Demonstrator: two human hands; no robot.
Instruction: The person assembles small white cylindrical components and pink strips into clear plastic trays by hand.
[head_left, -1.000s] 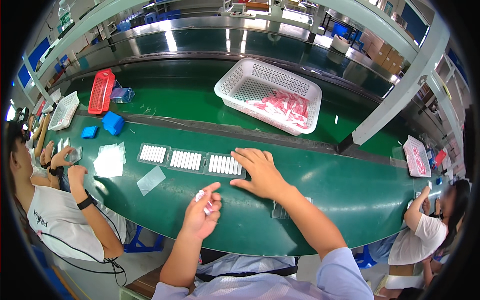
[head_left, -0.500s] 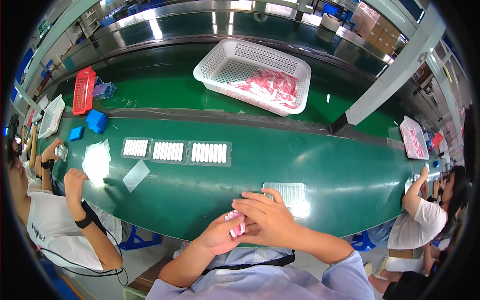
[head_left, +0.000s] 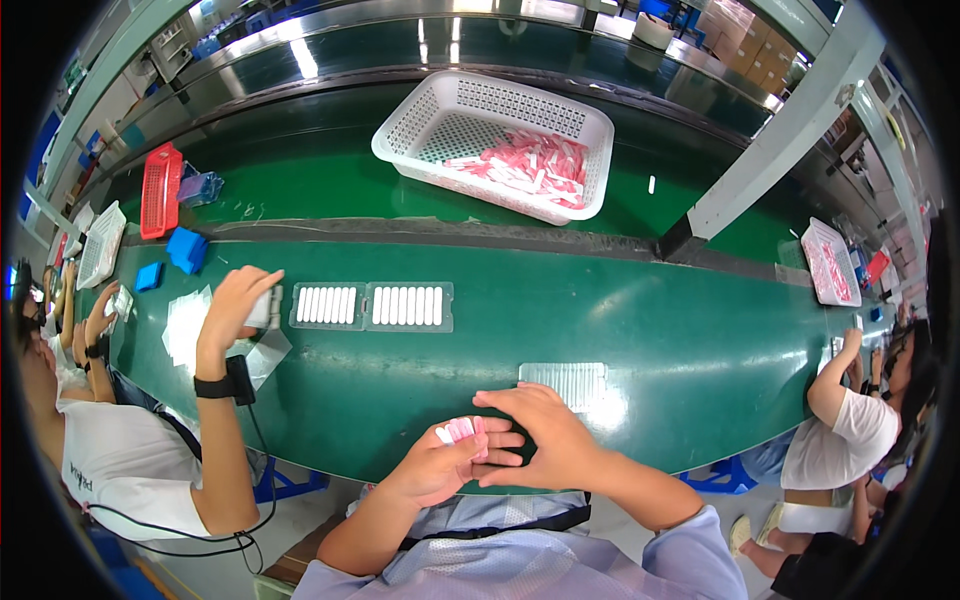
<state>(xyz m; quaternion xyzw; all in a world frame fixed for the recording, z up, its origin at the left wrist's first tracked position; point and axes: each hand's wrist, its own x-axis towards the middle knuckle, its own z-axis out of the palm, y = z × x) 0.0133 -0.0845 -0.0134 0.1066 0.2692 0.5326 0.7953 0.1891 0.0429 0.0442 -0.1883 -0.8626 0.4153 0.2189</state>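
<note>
My left hand [head_left: 436,468], palm up near the table's front edge, is closed around a small bunch of pink and white sticks [head_left: 460,431]. Facing it from the right is my right hand [head_left: 548,440], its fingers curved and apart with nothing visible between them. Its fingertips are close to those of the left; whether they touch I cannot tell. Just beyond the right hand lies a clear ribbed plastic tray [head_left: 565,380]. Further off to the left, two clear trays [head_left: 328,306] filled with rows of white sticks lie side by side.
A white perforated basket [head_left: 400,153] holding many pink and white sticks stands on the far belt. At left, a co-worker's hand [head_left: 235,305] grasps a tray beside clear sheets [head_left: 187,325]. Blue blocks [head_left: 187,250] and a red basket [head_left: 160,190] lie beyond. A grey post [head_left: 770,150] rises at right.
My right hand has drawn back a little from the left, exposing more of the held sticks. The co-worker's hand has reached in and taken the leftmost filled tray from the row.
</note>
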